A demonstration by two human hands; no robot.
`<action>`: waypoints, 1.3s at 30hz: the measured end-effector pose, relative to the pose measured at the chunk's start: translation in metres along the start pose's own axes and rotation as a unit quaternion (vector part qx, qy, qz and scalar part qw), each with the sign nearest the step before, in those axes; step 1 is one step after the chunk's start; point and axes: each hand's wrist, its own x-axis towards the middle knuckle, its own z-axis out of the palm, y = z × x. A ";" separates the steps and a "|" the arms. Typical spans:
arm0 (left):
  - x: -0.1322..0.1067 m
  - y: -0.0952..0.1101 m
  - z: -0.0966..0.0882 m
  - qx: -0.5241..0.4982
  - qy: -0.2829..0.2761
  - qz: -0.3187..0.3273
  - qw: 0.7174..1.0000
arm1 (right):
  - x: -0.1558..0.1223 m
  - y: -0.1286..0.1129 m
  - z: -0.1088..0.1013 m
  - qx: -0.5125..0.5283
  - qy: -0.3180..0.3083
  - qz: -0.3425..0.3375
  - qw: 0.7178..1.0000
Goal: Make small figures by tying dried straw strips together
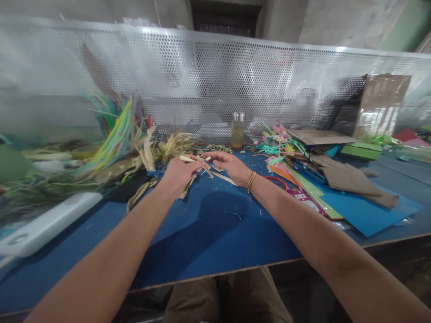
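Note:
Both of my hands are close together above the middle of the blue table, working on pale, flat strips that look like dried husk. My left hand [180, 174] is closed, with a pale husk strip [187, 159] pinched between thumb and fingers. My right hand [230, 166], with a gold bracelet [251, 181] at the wrist, has its fingers curled around the other side of the same strips. Another loose strip [225, 179] hangs or lies beneath my right fingers. Where exactly the fingertips meet the strips is small and blurred.
A glass bottle [237, 131] stands behind my hands before a perforated metal screen [202, 72]. Colourful bundled strips [116, 134] and a white elongated device [54, 224] are on the left. Blue sheets [367, 215], brown paper [350, 177] and scissors with a red handle [278, 180] lie right.

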 end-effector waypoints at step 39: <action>-0.007 -0.026 0.031 -0.076 0.092 0.001 0.993 | -0.005 -0.002 0.003 -0.272 0.110 0.006 0.956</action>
